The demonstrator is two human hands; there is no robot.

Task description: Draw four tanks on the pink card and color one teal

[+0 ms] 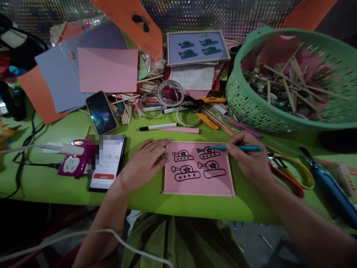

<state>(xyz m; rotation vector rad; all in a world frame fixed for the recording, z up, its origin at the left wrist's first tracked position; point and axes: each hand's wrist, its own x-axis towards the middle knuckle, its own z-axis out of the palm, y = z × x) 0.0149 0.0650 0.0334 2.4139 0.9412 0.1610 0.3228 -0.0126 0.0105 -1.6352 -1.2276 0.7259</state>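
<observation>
A pink card (195,187) edged with thin wooden sticks lies on the green table, bearing black outline drawings of tanks with stars. My right hand (247,156) is closed around a teal marker (248,148), whose tip meets the upper right tank. Some teal colour shows on that tank's barrel; the other tanks are outlines only. At the card's upper left edge rests my left hand (147,160), fingers laid out and bent a little, steadying nothing that I can see besides the card. Its thumb is partly in shadow.
Behind the card lie a black-and-white marker (158,127), tape rings (170,93) and orange-handled scissors (208,121). A green basket (237,87) of sticks stands right, near pliers (302,175) and a blue cutter (331,186). Two phones (102,113) and a purple socket (74,162) sit left.
</observation>
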